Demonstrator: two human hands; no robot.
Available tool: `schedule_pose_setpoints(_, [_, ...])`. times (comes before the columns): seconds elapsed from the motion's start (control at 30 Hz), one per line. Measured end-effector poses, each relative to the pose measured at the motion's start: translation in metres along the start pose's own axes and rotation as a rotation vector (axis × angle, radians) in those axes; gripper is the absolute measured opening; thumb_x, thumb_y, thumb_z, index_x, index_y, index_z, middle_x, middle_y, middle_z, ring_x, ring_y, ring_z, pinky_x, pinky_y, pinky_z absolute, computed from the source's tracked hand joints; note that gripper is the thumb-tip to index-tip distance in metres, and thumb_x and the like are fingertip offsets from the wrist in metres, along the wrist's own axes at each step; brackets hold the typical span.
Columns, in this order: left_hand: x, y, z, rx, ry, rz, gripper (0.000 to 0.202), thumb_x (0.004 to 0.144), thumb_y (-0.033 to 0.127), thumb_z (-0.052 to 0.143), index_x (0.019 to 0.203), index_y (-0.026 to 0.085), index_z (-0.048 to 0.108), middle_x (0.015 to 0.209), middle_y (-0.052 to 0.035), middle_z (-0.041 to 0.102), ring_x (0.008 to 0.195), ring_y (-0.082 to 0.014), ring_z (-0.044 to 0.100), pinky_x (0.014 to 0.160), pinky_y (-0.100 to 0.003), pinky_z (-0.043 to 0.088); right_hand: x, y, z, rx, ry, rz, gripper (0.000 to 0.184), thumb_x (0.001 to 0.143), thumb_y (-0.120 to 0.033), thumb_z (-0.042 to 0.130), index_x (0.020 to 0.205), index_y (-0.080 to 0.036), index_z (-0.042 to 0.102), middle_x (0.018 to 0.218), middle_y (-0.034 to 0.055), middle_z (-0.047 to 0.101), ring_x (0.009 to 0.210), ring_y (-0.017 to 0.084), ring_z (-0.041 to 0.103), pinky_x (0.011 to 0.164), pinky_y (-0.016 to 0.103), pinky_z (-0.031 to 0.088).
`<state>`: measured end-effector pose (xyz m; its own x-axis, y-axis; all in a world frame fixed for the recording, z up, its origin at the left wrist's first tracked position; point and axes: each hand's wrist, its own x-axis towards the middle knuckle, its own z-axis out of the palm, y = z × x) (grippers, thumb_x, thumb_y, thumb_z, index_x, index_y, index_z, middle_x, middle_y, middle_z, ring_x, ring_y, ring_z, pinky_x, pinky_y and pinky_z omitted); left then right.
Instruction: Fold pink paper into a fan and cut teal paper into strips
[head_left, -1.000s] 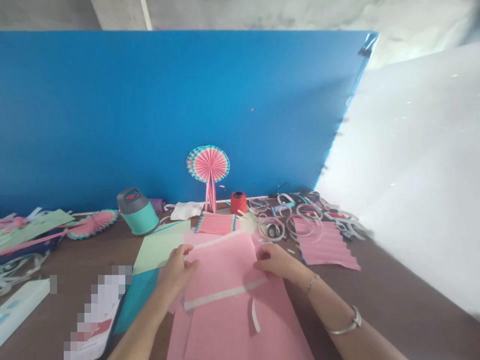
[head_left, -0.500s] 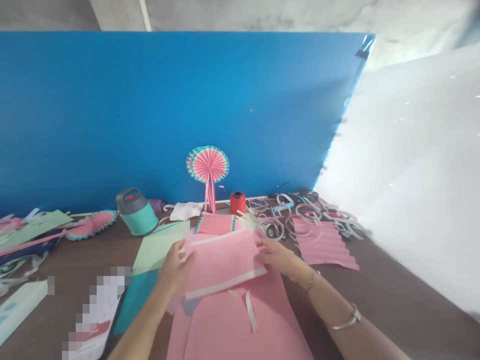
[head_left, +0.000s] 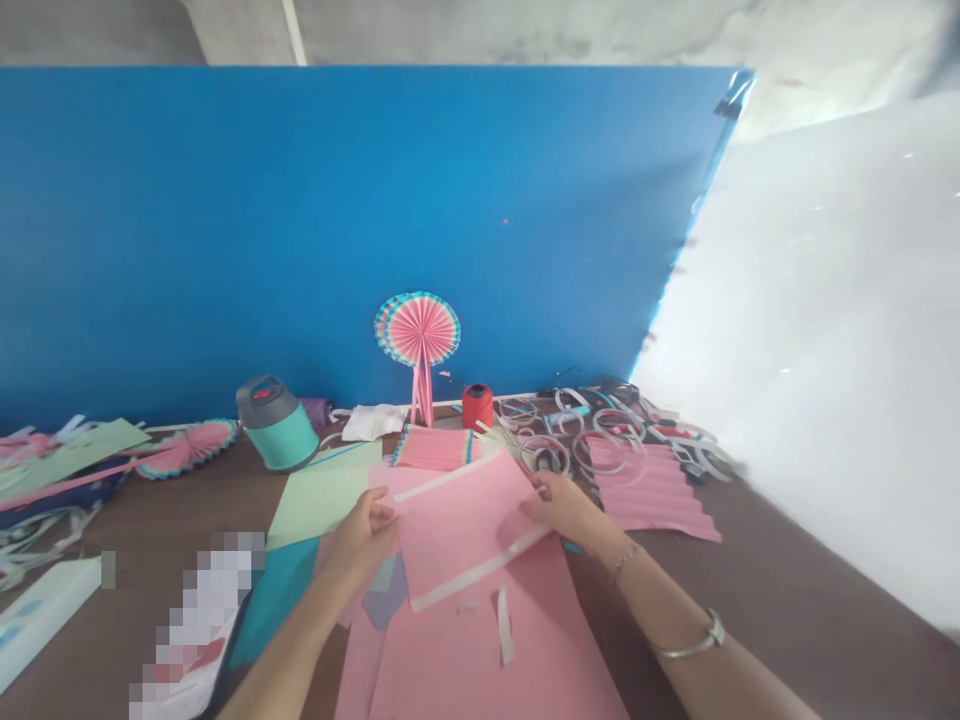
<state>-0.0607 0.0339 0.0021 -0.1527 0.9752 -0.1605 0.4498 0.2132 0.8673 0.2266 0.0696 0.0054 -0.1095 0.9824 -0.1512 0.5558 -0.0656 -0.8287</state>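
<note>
A pink sheet of paper (head_left: 469, 530) with a white strip along its far edge and another along its near edge is held up between my hands, tilted. My left hand (head_left: 369, 530) pinches its left edge near the far corner. My right hand (head_left: 562, 505) grips the right edge, thumb on top and the other fingers partly hidden. Beneath lie larger pink sheets (head_left: 495, 670). On them rest a loose white strip (head_left: 505, 625) and a small white scrap (head_left: 467, 606). A grey-blue paper piece (head_left: 386, 597) shows beside the held sheet's left edge.
Behind stands a pink pleated paper fan (head_left: 420, 330) against the blue panel (head_left: 300, 200). A red thread spool (head_left: 477, 407), a teal-and-grey container (head_left: 279, 430), and coiled white strips (head_left: 604, 440) line the back. Green paper (head_left: 322, 490) lies left, pleated pink paper (head_left: 652, 490) right.
The pink sheet has shifted slightly right and turned, its right side now farther from me. Both hands moved right with it, and more of the grey-blue piece shows.
</note>
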Motion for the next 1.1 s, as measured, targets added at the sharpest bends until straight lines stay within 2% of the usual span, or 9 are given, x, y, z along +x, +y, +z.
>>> schedule_pose_setpoints(0.13, [0.002, 0.0, 0.002, 0.006, 0.035, 0.045, 0.052, 0.07, 0.042, 0.052, 0.113, 0.013, 0.044, 0.101, -0.0119, 0.057, 0.087, -0.0217, 0.061, 0.072, -0.033, 0.05, 0.0, -0.001, 0.001, -0.135, 0.066, -0.145, 0.006, 0.067, -0.02, 0.052, 0.071, -0.016, 0.049, 0.06, -0.0028, 0.05, 0.057, 0.011, 0.047, 0.052, 0.021, 0.033])
schedule_pose_setpoints(0.27, [-0.006, 0.013, 0.004, -0.197, 0.1, 0.046, 0.061, 0.069, 0.045, 0.057, 0.119, 0.013, 0.04, 0.119, -0.0175, 0.052, 0.104, -0.0226, 0.056, 0.084, -0.033, 0.046, -0.002, -0.011, 0.001, 0.204, 0.057, -0.279, 0.015, 0.073, -0.03, 0.049, 0.08, -0.017, 0.048, 0.069, -0.0019, 0.051, 0.059, 0.012, 0.051, 0.053, 0.023, 0.042])
schedule_pose_setpoints(0.33, [-0.01, 0.018, 0.004, -0.296, 0.03, -0.001, 0.066, 0.071, 0.047, 0.058, 0.125, 0.015, 0.036, 0.124, -0.0168, 0.05, 0.102, -0.0206, 0.058, 0.082, -0.03, 0.047, -0.003, -0.015, 0.0, 0.37, 0.054, -0.256, 0.02, 0.072, -0.035, 0.052, 0.081, -0.018, 0.047, 0.068, -0.002, 0.051, 0.055, 0.012, 0.051, 0.05, 0.025, 0.046])
schedule_pose_setpoints(0.47, [-0.013, 0.017, 0.006, -0.312, -0.184, -0.075, 0.068, 0.069, 0.051, 0.06, 0.122, 0.014, 0.04, 0.092, -0.0085, 0.063, 0.063, -0.0132, 0.06, 0.059, -0.025, 0.046, -0.005, -0.019, -0.003, 0.486, 0.153, -0.252, 0.025, 0.069, -0.04, 0.058, 0.073, -0.019, 0.047, 0.062, -0.0039, 0.046, 0.052, 0.01, 0.048, 0.049, 0.026, 0.05])
schedule_pose_setpoints(0.6, [-0.014, 0.016, 0.007, -0.3, -0.12, -0.095, 0.075, 0.067, 0.046, 0.063, 0.127, 0.012, 0.032, 0.068, 0.002, 0.057, 0.047, -0.0082, 0.046, 0.048, -0.021, 0.037, -0.005, -0.02, -0.005, 0.577, 0.173, -0.244, 0.028, 0.067, -0.041, 0.063, 0.073, -0.02, 0.046, 0.061, -0.0053, 0.045, 0.051, 0.009, 0.046, 0.047, 0.024, 0.049])
schedule_pose_setpoints(0.67, [-0.015, 0.018, 0.007, -0.309, -0.138, -0.083, 0.066, 0.066, 0.046, 0.064, 0.118, 0.013, 0.041, 0.063, 0.0043, 0.053, 0.048, -0.0081, 0.044, 0.046, -0.02, 0.033, -0.005, -0.019, -0.006, 0.629, 0.172, -0.246, 0.029, 0.067, -0.041, 0.065, 0.075, -0.019, 0.047, 0.061, -0.0053, 0.047, 0.051, 0.008, 0.046, 0.045, 0.022, 0.048])
schedule_pose_setpoints(0.73, [-0.016, 0.02, 0.007, -0.285, -0.216, -0.051, 0.044, 0.065, 0.048, 0.064, 0.091, 0.015, 0.054, 0.056, 0.0069, 0.044, 0.047, -0.0072, 0.04, 0.043, -0.019, 0.028, -0.005, -0.019, -0.006, 0.67, 0.18, -0.246, 0.029, 0.067, -0.04, 0.067, 0.077, -0.019, 0.049, 0.062, -0.005, 0.05, 0.052, 0.009, 0.047, 0.044, 0.021, 0.047])
schedule_pose_setpoints(0.83, [-0.016, 0.02, 0.008, -0.262, -0.267, 0.009, 0.037, 0.066, 0.05, 0.063, 0.06, 0.017, 0.049, 0.051, 0.0075, 0.04, 0.044, -0.0054, 0.036, 0.042, -0.019, 0.026, -0.004, -0.018, -0.006, 0.729, 0.188, -0.235, 0.031, 0.065, -0.04, 0.07, 0.08, -0.019, 0.054, 0.066, -0.0035, 0.055, 0.054, 0.009, 0.049, 0.044, 0.021, 0.047])
schedule_pose_setpoints(1.1, [-0.017, 0.019, 0.013, -0.393, -0.239, -0.04, 0.03, 0.067, 0.044, 0.065, 0.068, 0.015, 0.058, 0.069, -0.0053, 0.067, 0.063, -0.0146, 0.063, 0.052, -0.021, 0.042, 0.002, -0.007, -0.004, 0.924, 0.171, -0.17, 0.028, 0.066, -0.038, 0.072, 0.078, -0.019, 0.057, 0.077, -0.0004, 0.064, 0.062, 0.012, 0.057, 0.052, 0.021, 0.044])
